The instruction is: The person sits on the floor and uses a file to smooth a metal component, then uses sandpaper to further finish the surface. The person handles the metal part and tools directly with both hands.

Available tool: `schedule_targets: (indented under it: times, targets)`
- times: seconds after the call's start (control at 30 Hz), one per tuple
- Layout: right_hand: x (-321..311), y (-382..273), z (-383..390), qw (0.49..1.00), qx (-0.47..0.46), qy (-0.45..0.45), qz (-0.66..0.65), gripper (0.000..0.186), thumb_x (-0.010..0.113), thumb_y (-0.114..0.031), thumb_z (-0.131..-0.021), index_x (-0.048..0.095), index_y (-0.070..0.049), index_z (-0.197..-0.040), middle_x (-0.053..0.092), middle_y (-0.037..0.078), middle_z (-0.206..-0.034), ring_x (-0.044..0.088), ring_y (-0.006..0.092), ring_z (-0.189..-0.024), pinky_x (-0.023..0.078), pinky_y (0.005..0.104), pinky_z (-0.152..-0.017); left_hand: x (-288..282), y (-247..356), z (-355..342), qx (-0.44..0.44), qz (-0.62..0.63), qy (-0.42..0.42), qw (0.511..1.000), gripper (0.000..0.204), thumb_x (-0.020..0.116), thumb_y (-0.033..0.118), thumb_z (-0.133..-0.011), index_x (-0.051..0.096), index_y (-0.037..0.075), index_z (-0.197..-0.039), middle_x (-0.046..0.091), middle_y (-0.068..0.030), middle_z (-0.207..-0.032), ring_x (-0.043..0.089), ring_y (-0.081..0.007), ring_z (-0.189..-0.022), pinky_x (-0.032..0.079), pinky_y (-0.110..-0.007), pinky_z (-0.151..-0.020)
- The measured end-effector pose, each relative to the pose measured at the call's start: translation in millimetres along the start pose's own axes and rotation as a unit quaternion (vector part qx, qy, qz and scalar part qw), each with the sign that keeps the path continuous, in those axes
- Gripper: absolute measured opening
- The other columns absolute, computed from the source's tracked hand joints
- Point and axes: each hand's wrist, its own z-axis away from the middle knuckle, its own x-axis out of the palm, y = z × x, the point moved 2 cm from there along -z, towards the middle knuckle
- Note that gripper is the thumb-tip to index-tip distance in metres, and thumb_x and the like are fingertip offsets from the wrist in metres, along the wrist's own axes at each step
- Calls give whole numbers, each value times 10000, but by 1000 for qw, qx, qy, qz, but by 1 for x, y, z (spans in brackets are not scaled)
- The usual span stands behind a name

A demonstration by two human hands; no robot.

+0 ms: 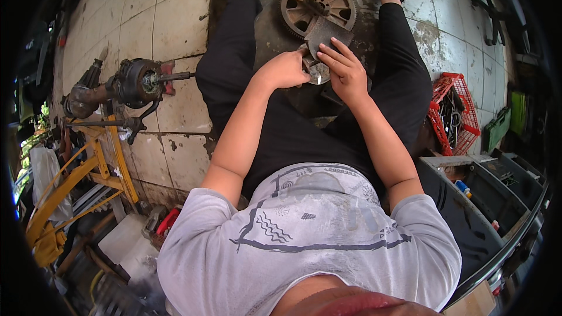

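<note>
A person sat on a stained tile floor (152, 29) with legs spread, both hands working a small metal part (319, 73) held between the knees. The left hand (285, 70) was curled closed, its fingers clamped on the part's near side, while the right hand (346, 70) lay over it with fingers together and stretched flat, pressing a grey abrasive sheet (328, 32) against the metal. The part sat directly under the right fingertips and just ahead of the left knuckles. Just beyond the fingers lay a rusty toothed wheel (318, 4); well off to the left of the hands rested a greasy axle assembly (126, 85), and to the right stood a red wire basket (453, 111) of tools. The work seemed to call for a firm left grip and even, flat pressure from the right fingers, so the sheet would not crease or slip off the edge.
</note>
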Motion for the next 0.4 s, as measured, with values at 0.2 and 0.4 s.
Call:
schedule_targets:
  times: [0.2, 0.4]
  targets:
    - [-1, -9, 2, 999, -40, -28, -19, 467, 775, 56, -824, 830, -145, -1242, 786, 22, -1367, 675, 323, -1390, 607, 441, -1051, -8, 14, 5, -56, 18, -58, 997, 360, 714, 213, -875, 734, -45, -1125, 805, -207, -984, 791, -362, -980, 613, -465, -862]
    - [3, -14, 9, 995, -70, -67, -9, 462, 783, 27, -850, 832, -176, -1262, 769, 12, -1412, 645, 336, -1425, 610, 429, -1048, -4, 7, 4, -46, 20, -66, 997, 414, 720, 249, -879, 752, 18, -1221, 795, -268, -999, 795, -372, -1000, 613, -455, -911]
